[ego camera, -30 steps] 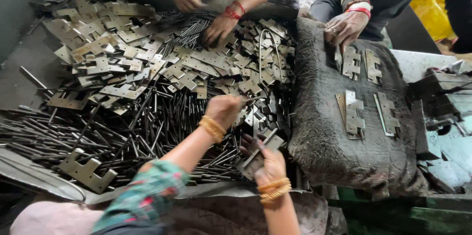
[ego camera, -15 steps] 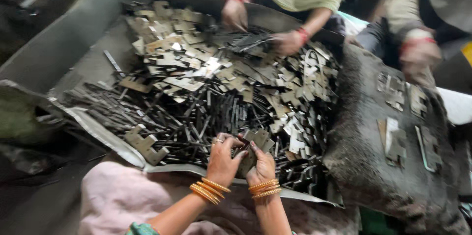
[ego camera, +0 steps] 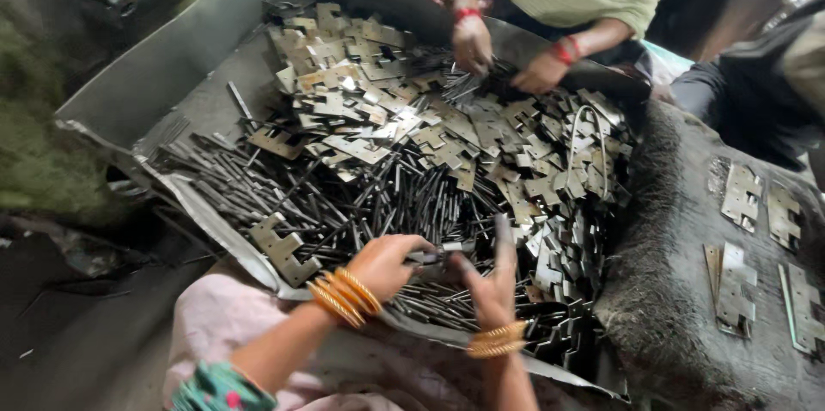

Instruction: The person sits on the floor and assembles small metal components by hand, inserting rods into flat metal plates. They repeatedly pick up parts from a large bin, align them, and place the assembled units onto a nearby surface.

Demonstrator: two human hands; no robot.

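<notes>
The left hand (ego camera: 388, 263) is closed around a thin dark metal pin (ego camera: 434, 256), pinching it at its near end so that the pin points to the right, toward the other hand. The right hand (ego camera: 488, 286) grips a flat metal plate (ego camera: 503, 239) and holds it upright, probably so that its edge meets the pin. Both hands work just above the near edge of a big metal tray (ego camera: 172, 76), close to the person's lap, where the parts are easy to reach.

The pin is slim, straight and dark grey, like the many pins (ego camera: 344, 205) heaped on the near left of the tray. The plate looks dull silver, though blur hides its exact shape. Notched plates (ego camera: 412, 119) are piled on the far side, where another person's hands (ego camera: 473, 43) also sort. On the right, some plates (ego camera: 743, 196) lie on a dark rough cloth (ego camera: 670, 291).
</notes>
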